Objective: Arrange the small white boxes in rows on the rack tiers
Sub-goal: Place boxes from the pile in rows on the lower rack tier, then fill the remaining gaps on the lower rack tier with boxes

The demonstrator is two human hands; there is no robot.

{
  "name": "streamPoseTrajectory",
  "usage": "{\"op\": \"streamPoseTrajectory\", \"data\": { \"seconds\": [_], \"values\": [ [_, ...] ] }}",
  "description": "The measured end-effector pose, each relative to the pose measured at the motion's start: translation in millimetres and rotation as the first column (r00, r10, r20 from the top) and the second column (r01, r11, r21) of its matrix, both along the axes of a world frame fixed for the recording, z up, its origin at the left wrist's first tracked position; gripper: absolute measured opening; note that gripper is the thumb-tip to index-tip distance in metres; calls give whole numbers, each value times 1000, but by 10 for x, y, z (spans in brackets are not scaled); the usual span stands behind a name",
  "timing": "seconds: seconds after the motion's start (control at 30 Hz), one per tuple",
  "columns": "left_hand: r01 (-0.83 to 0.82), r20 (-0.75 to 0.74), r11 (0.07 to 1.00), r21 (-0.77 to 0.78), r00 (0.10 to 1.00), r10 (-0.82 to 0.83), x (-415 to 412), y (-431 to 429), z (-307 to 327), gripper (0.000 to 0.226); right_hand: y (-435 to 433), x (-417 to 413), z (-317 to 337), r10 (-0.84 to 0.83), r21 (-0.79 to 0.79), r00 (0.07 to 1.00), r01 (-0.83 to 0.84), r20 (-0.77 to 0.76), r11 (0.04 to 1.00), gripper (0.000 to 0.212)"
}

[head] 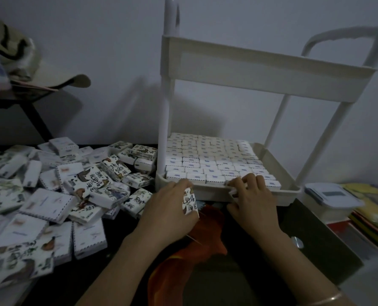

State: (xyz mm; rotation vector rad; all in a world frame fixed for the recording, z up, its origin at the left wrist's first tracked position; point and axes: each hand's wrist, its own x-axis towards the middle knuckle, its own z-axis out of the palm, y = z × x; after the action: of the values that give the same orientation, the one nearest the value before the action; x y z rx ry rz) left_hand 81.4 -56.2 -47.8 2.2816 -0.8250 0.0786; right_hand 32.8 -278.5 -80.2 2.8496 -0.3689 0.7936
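A cream two-tier rack (pixel 269 74) stands on the dark table. Its lower tier (pixel 280 166) is packed with several rows of small white boxes (pixel 207 157). My left hand (pixel 172 208) grips one printed white box (pixel 190 200) just in front of the lower tier's front rim. My right hand (pixel 252 195) is at the rim too, its fingers curled over a box (pixel 233 191) in the front row. A loose pile of white boxes (pixel 57 191) covers the table to the left.
An orange cloth (pixel 183 263) lies below my hands. A clear lidded plastic container (pixel 329 197) and coloured paper (pixel 373 215) sit right of the rack. A hat (pixel 18 56) rests on a dark stand at the back left. A wall is behind the rack.
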Motion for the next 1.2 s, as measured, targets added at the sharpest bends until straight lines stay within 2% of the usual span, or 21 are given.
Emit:
{"op": "streamPoseTrajectory", "data": {
  "seconds": [0.13,0.33,0.43,0.5,0.6,0.67,0.77,0.93,1.03,1.1,1.13,1.2],
  "values": [
    [70,-98,983,-171,991,-87,-98,6,50,53,173,-274,6,-48,36,999,48,-14,998,49],
    [148,-206,956,-255,957,-203,-226,-95,93,60,437,-672,44,-73,121,997,72,3,990,42],
    [146,-234,941,-306,946,-223,-287,-169,133,57,502,-824,62,-34,156,999,38,-26,987,45],
    [158,-236,932,-328,941,-243,-315,-211,144,53,501,-917,126,18,303,999,-27,33,953,48],
    [207,-249,917,-340,921,-300,-351,-249,148,48,431,-1056,269,44,646,973,-185,228,740,52],
    [234,-277,905,-354,898,-341,-364,-280,124,44,354,-1139,331,47,722,961,-237,274,650,52],
    [255,-324,891,-375,865,-384,-407,-367,121,37,268,-1263,416,55,835,964,-252,258,490,59],
    [270,-341,874,-404,842,-418,-510,-614,191,31,76,-1461,458,98,920,958,-288,271,267,47],
    [251,-363,875,-414,837,-411,-571,-779,188,30,-88,-1530,443,99,964,961,-264,259,41,39],
    [227,-371,878,-422,840,-396,-607,-863,156,30,-209,-1561,443,88,962,962,-249,260,-115,49],
    [218,-367,879,-423,846,-387,-621,-894,140,30,-267,-1582,434,96,955,957,-258,273,-144,55],
    [215,-352,881,-421,857,-377,-646,-927,120,33,-370,-1631,421,132,952,944,-291,302,-97,65]
  ]
}}
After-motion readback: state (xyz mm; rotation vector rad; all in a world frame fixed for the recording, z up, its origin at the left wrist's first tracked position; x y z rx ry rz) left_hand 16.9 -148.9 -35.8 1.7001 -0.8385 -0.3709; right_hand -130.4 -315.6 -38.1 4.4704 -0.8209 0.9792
